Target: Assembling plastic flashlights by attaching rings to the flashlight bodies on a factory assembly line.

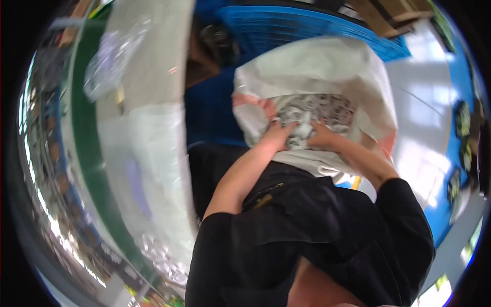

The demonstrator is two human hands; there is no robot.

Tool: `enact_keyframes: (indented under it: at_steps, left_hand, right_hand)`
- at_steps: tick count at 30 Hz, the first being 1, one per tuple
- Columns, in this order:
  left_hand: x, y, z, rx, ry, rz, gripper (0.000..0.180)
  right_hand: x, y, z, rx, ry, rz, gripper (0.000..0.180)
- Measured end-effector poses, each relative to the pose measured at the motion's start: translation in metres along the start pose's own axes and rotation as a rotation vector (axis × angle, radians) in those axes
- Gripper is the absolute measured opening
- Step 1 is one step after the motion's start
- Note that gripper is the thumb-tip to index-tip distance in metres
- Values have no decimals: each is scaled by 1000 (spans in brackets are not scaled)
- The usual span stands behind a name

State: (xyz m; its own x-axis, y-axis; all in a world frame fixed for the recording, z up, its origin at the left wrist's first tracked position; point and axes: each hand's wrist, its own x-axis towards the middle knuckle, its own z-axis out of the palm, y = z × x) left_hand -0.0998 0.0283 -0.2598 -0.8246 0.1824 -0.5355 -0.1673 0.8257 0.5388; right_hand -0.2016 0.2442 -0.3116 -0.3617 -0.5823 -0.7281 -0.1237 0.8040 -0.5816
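Note:
A big white woven sack (312, 64) with reddish stripes stands in front of me, its mouth wide. Inside lies a heap of small white and grey ring-like pieces (335, 110), too small and blurred to name more exactly. Both my hands reach into the sack. My left hand (279, 135) is curled at the left of a whiter clump of these pieces, thumb toward the middle. My right hand (324, 136) cups the same clump from the right. Some fingertips are sunk among the pieces and hidden.
Left of me runs a long pale work surface (148, 128) with a green edge strip (87, 117). Clear plastic bags (115, 56) lie on it. Behind the sack stands a blue plastic crate (286, 23), with a cardboard box (391, 15) at the back right.

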Motion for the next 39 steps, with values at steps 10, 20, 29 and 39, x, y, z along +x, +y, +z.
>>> enact_keyframes:
  at_steps: [10, 20, 29, 39]
  left_hand:
    - [19, -18, 38, -54, -27, -115, 116]
    - [30, -10, 33, -85, -85, -122, 115]
    - [16, -8, 12, -241, -124, -80, 113]
    - [-7, -14, 11, -480, 109, -12, 63]
  right_hand:
    - [28, -6, 9, -246, 141, -30, 97]
    - [38, 18, 3, -230, 131, -16, 90]
    - [3, -3, 18, -10, 198, -133, 79]
    - [12, -40, -1, 216, 290, -311, 50]
